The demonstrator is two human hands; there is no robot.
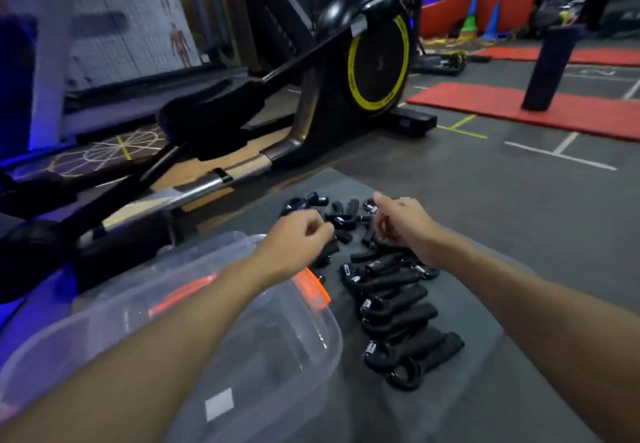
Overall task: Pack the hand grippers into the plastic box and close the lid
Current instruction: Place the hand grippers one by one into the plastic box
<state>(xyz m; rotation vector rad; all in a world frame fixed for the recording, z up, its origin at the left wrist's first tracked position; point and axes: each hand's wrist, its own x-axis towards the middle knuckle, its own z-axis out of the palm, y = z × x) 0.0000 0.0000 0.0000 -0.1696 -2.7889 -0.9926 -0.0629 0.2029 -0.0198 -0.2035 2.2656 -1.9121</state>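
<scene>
Many hand grippers (398,307) crowd the mat (478,383); the left grip (294,236) clenches round one, and the right grip (401,220) hangs loose above others. Tangled neighbours may drag along and miss the plastic box (311,345).

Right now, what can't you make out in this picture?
Head view:
Left hand: curled fingers hide whether it holds anything.
Right hand: fingertips blurred by motion.
Plastic box: left forearm and bottom edge hide its inside.
Hand grippers: overlapping, partly under the hands; uncountable.
</scene>
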